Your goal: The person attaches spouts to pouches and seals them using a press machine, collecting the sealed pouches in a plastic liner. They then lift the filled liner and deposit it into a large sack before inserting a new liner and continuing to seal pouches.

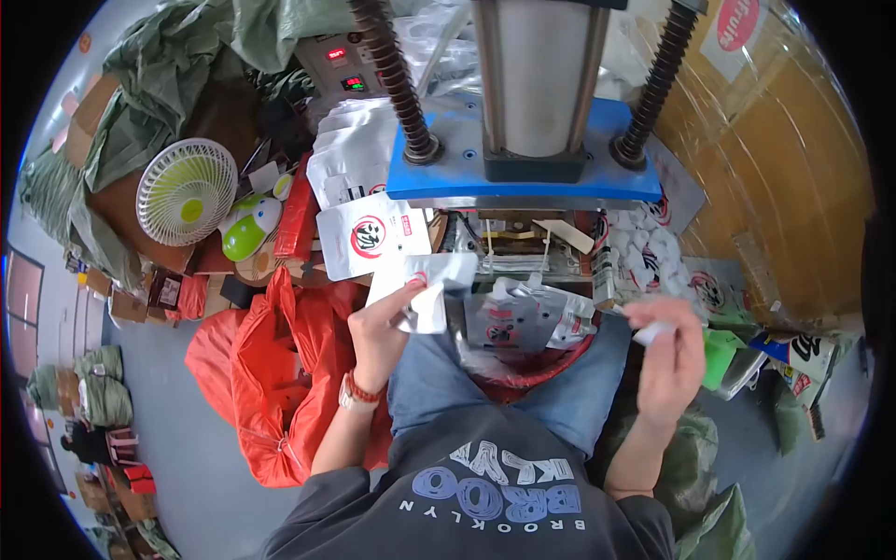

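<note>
My left hand is closed on the edge of a silver-white pouch, which is held in front of the press and is partly blurred. To the right, my right hand pinches a small white piece, its exact kind too blurred to tell. A heap of similar small white pieces lies just beyond that hand. Flat white pouches with a red round print are stacked past my left hand. Several printed silver pouches lie over my lap, below the press.
A press with a blue plate and spring-wrapped posts stands straight ahead. At left are a small fan, a control box and a red bag. A large cardboard box borders the right side.
</note>
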`<state>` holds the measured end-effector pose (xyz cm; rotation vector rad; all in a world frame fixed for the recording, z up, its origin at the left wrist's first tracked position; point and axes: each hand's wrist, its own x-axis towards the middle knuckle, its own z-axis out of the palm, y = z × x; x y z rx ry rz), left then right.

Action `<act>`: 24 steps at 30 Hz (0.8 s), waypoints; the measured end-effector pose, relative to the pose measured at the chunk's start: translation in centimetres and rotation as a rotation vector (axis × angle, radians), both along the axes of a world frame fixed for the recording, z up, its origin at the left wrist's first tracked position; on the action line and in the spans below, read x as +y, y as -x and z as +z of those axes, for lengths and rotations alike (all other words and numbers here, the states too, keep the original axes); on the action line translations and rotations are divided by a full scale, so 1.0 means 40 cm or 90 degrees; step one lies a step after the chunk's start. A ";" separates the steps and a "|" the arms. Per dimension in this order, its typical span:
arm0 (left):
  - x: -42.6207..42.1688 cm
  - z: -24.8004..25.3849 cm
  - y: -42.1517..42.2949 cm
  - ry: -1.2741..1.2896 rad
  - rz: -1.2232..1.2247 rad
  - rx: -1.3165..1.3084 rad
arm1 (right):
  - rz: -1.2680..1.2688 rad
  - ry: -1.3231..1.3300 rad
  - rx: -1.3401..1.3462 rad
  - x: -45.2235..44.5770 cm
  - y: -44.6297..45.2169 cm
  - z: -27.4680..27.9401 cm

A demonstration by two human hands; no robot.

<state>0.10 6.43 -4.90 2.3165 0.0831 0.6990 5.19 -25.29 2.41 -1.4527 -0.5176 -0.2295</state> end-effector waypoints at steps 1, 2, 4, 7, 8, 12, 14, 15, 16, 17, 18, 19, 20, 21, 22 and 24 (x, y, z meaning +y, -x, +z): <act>-0.025 0.009 0.009 0.003 -0.027 -0.004 | 0.018 -0.054 -0.042 0.036 0.023 -0.007; -0.050 0.015 0.015 0.009 -0.051 -0.009 | 0.039 -0.106 -0.086 0.068 0.038 -0.021; -0.096 0.035 0.019 -0.060 -0.090 -0.036 | 0.080 0.108 -0.251 0.114 0.020 -0.045; -0.135 0.070 0.020 -0.096 -0.200 -0.045 | 0.146 0.203 -0.225 0.158 0.023 -0.054; -0.134 0.086 0.030 -0.090 -0.251 -0.045 | 0.162 0.208 -0.230 0.139 0.030 -0.034; -0.148 0.121 0.046 -0.040 -0.357 -0.014 | 0.216 0.148 -0.195 0.091 0.053 0.006; -0.157 0.105 0.055 -0.004 -0.370 0.013 | 0.230 0.170 -0.147 0.074 0.064 -0.010; -0.156 0.095 0.061 0.000 -0.373 0.038 | 0.168 0.139 -0.131 0.063 0.079 -0.038; -0.153 0.083 0.063 0.002 -0.377 0.059 | 0.106 0.107 -0.119 0.051 0.094 -0.069; -0.122 0.073 0.073 0.034 -0.366 0.111 | 0.066 0.004 -0.040 0.033 0.131 -0.116; -0.094 0.072 0.077 0.085 -0.333 0.103 | 0.077 0.010 -0.029 0.010 0.137 -0.135; -0.063 0.062 0.090 0.133 -0.245 0.130 | 0.088 0.015 -0.017 -0.012 0.144 -0.155; -0.040 0.054 0.100 0.180 -0.157 0.158 | 0.128 0.124 -0.059 0.007 0.125 -0.174; -0.029 0.063 0.096 0.170 -0.129 0.163 | 0.165 0.232 -0.099 0.041 0.092 -0.213; -0.025 0.073 0.086 0.159 -0.103 0.169 | 0.195 0.420 -0.053 0.078 0.049 -0.290; -0.061 0.052 0.052 0.152 -0.129 0.147 | 0.056 0.677 -0.099 0.129 -0.059 -0.665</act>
